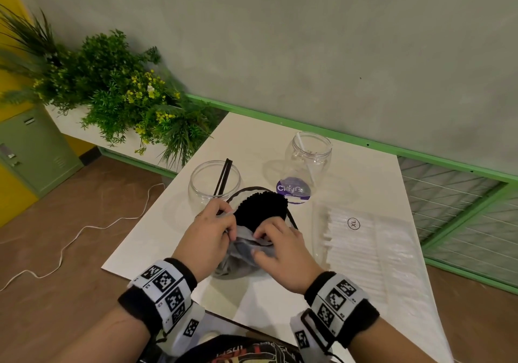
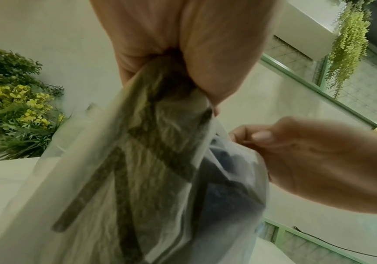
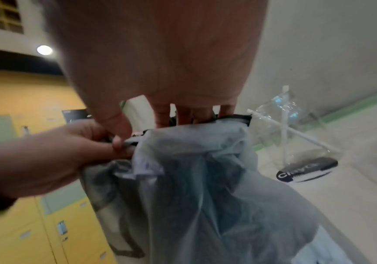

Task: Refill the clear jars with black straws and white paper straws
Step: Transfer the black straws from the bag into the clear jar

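Observation:
A bundle of black straws (image 1: 262,208) stands out of a thin grey plastic bag (image 1: 245,253) in the middle of the white table (image 1: 173,245). My left hand (image 1: 208,233) pinches the bag's rim (image 2: 160,100) on the left. My right hand (image 1: 280,243) grips the rim (image 3: 196,128) on the right, fingers curled over it. Behind stand two clear jars: the left jar (image 1: 214,186) holds two black straws (image 1: 222,177), the right jar (image 1: 308,163) holds a white paper straw (image 1: 307,160). A clear pack of white paper straws (image 1: 364,247) lies flat at the right.
A planter with green and yellow plants (image 1: 112,87) runs along the back left. A green rail (image 1: 364,141) and wire mesh border the table's far and right sides. A white cable (image 1: 70,239) trails over the floor at the left.

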A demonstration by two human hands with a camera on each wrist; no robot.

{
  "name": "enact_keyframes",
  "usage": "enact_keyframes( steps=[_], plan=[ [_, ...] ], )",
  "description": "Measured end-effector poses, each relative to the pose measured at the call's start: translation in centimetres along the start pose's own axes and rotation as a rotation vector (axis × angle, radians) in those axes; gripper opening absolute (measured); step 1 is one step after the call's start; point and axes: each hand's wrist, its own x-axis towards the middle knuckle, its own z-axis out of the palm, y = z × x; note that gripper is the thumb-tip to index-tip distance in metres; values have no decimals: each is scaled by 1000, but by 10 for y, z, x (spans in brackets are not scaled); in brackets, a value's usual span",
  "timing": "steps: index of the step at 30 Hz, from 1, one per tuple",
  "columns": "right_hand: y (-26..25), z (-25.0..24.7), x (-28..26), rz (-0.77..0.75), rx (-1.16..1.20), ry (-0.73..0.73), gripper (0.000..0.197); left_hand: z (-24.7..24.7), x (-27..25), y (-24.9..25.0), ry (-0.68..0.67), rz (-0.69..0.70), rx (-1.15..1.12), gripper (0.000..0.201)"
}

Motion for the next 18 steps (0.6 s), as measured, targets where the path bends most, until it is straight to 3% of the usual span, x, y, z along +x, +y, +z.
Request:
enact_keyframes(
  steps=[3, 6, 10, 14, 16, 18],
  plan=[
    [7, 1, 4, 33, -15, -6, 33, -9, -2, -3, -84, -11, 11, 24],
    [12, 1, 2, 0, -41, -78, 22, -20, -5, -6, -152, -33, 134, 40],
    [13, 7, 2, -31, -22, -24, 16, -23, -11, -5, -56, -48, 153, 33],
    [14, 17, 1, -67, -32, 63, 12, -13, -15, -8, 96, -109, -82, 43],
    [13, 22, 0, -94, -52, 82, 13, -10, -13, -5, 160, -217, -311, 44],
    [14, 28, -1, -121, -80, 86, 14, -5, -9, -3, 128, -347, -523, 41]
  ],
)
